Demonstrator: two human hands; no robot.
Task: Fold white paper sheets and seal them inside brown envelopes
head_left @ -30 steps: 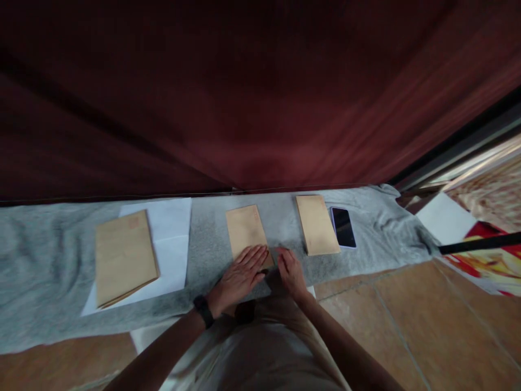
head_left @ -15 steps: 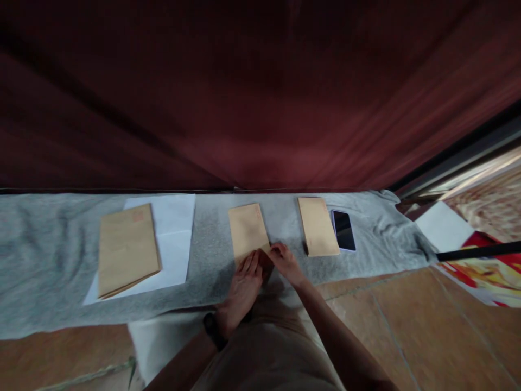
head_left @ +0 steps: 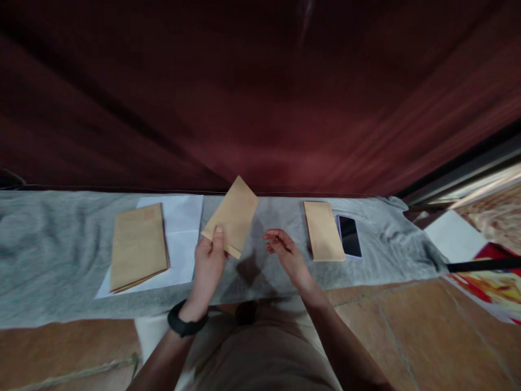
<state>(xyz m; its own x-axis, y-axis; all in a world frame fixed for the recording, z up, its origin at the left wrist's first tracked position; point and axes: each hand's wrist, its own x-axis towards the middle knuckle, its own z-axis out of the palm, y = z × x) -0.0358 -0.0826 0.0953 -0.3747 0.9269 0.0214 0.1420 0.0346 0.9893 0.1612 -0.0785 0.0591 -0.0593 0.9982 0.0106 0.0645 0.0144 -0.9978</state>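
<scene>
A brown paper envelope [head_left: 236, 213] is raised at a tilt above the grey cloth, its lower end pinched in my left hand [head_left: 210, 260], thumb on top. To its right, my right hand [head_left: 285, 251] hovers apart from the envelope, fingers slightly curled and nothing visible in them. A slim stack of brown envelopes [head_left: 324, 232] lies beyond my right hand. On the left, a stack of larger brown envelopes [head_left: 139, 247] rests partly over white paper sheets [head_left: 183, 244].
A phone [head_left: 349, 237] lies against the right-hand stack. Grey cloth [head_left: 52, 255] covers the long narrow surface, with a dark red curtain-like backdrop [head_left: 244, 108] behind it. At far right are a white sheet [head_left: 455, 236] and a colourful printed package [head_left: 490, 288]. Tiles [head_left: 411, 315] cover the floor.
My left hand has lifted the envelope off the cloth and turned it, moving left. My right hand has let go of the envelope's edge and is now apart from it.
</scene>
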